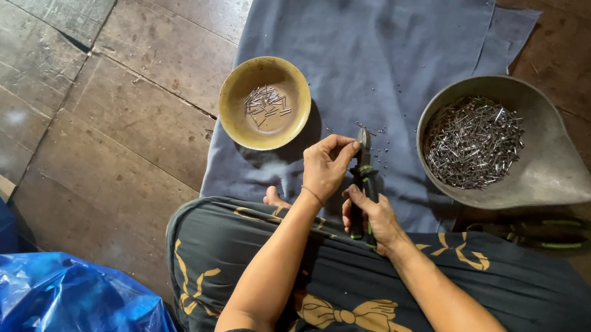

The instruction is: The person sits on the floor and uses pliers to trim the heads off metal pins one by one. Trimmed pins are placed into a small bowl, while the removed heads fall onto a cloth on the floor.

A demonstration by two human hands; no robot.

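On the cloth (369,55), a bowl (264,102) lies left (holding pins (266,101)), a scoop (530,153) right.

Dim, soft light from about 11 o'clock; bowl (264,102) shadow falls toward 5; glare on blue plastic (54,294); corners darken.

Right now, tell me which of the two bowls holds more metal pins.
The grey metal pan with a spout, nearest the right hand, holds a dense heap of pins; the round yellow bowl beside the left hand holds only a few.
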